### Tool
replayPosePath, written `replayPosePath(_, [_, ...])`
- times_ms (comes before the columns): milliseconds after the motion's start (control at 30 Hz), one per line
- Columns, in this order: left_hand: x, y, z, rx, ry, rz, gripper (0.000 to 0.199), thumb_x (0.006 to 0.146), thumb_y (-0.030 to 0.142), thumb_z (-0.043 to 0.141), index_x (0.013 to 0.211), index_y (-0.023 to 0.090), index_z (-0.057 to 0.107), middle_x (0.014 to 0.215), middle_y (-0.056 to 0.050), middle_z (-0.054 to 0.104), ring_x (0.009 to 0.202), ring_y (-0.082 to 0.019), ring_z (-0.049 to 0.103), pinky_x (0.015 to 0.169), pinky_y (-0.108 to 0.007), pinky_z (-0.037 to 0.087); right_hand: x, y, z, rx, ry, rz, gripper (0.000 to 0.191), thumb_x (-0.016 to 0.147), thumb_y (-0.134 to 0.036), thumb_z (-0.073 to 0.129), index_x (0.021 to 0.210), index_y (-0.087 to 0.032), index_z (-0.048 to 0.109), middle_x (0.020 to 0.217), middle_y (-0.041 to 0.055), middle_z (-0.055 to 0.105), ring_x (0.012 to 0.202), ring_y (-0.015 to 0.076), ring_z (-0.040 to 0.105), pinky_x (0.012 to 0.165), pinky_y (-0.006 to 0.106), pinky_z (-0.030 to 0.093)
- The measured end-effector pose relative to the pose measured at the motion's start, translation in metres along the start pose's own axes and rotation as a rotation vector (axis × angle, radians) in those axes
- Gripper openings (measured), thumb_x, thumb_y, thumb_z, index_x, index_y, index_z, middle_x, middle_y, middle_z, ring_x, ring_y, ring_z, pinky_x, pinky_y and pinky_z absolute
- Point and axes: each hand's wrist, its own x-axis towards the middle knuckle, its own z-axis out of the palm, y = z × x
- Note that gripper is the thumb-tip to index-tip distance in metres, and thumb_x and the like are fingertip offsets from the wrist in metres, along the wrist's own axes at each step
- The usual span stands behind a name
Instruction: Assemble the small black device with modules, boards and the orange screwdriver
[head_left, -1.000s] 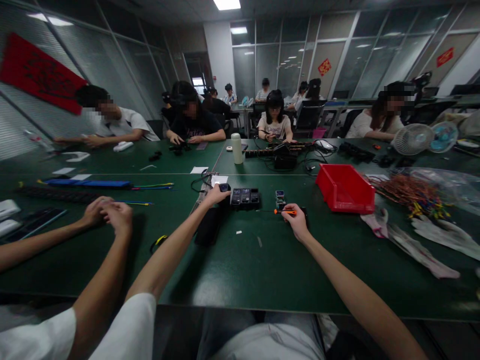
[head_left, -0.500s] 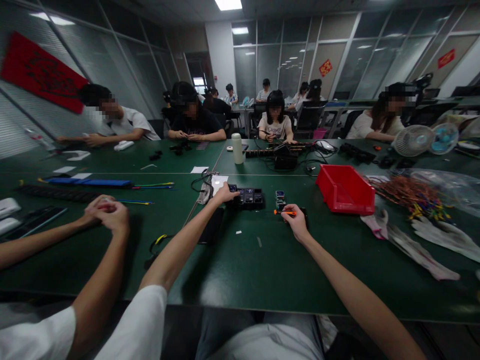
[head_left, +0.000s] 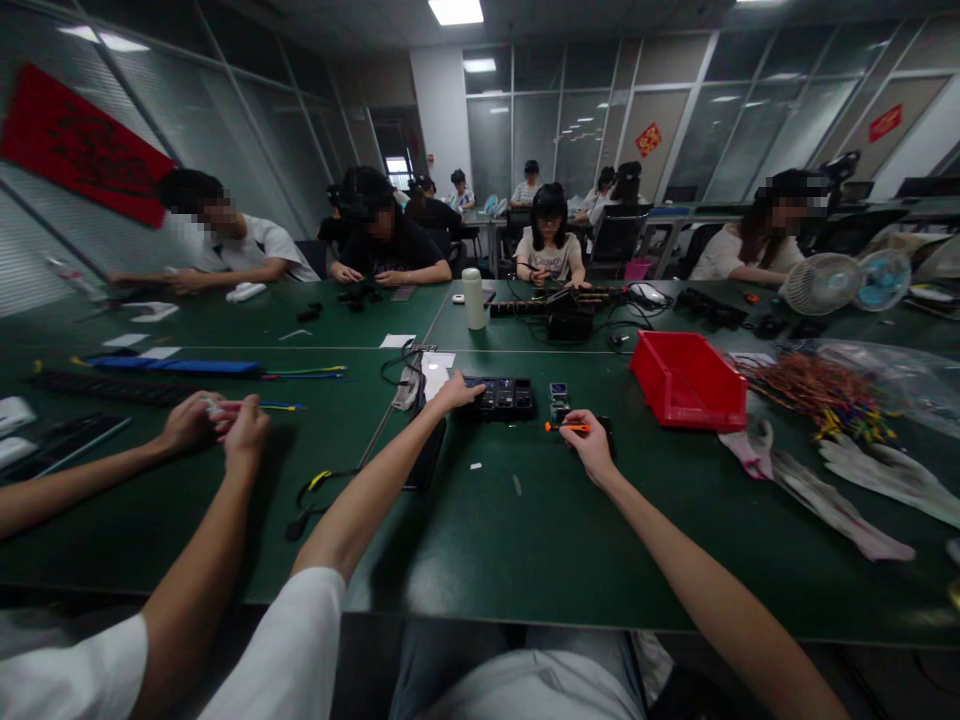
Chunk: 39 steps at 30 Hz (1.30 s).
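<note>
My left hand (head_left: 456, 392) reaches to the left end of a black compartment box (head_left: 514, 411), its fingers over the near left edge and closed on it. Several small dark square pieces sit in the box. My right hand (head_left: 589, 445) is closed around a slim orange-handled screwdriver (head_left: 568, 427), which points left and lies nearly level. Just beyond that hand, a short column of small electronic modules (head_left: 559, 397) lies on the green table. A dark object (head_left: 609, 432) is partly hidden behind my right hand.
A red bin (head_left: 686, 385) stands to the right, with work gloves (head_left: 836, 500) and bundled wires (head_left: 832, 385) beside it. Close on my left, a co-worker's hands (head_left: 225, 420) hold a small item. A pale bottle (head_left: 473, 298) stands beyond the box. Other people sit across the table.
The compartment box has shifted slightly right together with my left hand. My right hand and the screwdriver have barely moved. The co-worker's hands on the left have moved apart a little.
</note>
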Motion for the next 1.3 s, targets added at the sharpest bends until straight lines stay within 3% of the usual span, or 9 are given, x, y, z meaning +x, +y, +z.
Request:
replayPosePath(533, [-0.008, -0.009, 0.002, 0.025, 0.018, 0.057, 0.056, 0.071, 0.053, 0.052, 0.11, 0.013, 0.048, 0.111, -0.014, 0.06, 0.101, -0.024, 0.057, 0.079, -0.025, 0.042, -0.001, -0.004, 0.0, -0.017, -0.024, 0.011, 0.028, 0.068, -0.033, 0.065, 0.089, -0.019, 0.054, 0.083, 0.0023, 0.056, 0.065, 0.0138, 0.051, 0.057, 0.025, 0.043])
replayPosePath(867, [-0.016, -0.002, 0.003, -0.016, 0.02, 0.072, 0.054, 0.071, 0.048, 0.055, 0.111, 0.01, 0.051, 0.108, -0.014, 0.062, 0.097, -0.024, 0.059, 0.077, -0.025, 0.044, -0.002, -0.006, 0.0, -0.098, -0.041, -0.001, 0.028, 0.068, -0.036, 0.065, 0.088, -0.019, 0.056, 0.085, 0.0033, 0.058, 0.069, 0.0162, 0.053, 0.06, 0.028, 0.044])
replayPosePath(1300, [-0.012, 0.009, 0.017, -0.043, -0.003, 0.148, 0.055, 0.071, 0.048, 0.056, 0.109, 0.009, 0.052, 0.105, -0.014, 0.063, 0.091, -0.023, 0.061, 0.075, -0.027, 0.047, -0.003, -0.017, 0.0, -0.203, -0.151, -0.066, 0.018, 0.07, -0.032, 0.062, 0.083, -0.02, 0.058, 0.081, 0.0018, 0.058, 0.075, 0.0189, 0.055, 0.07, 0.031, 0.043])
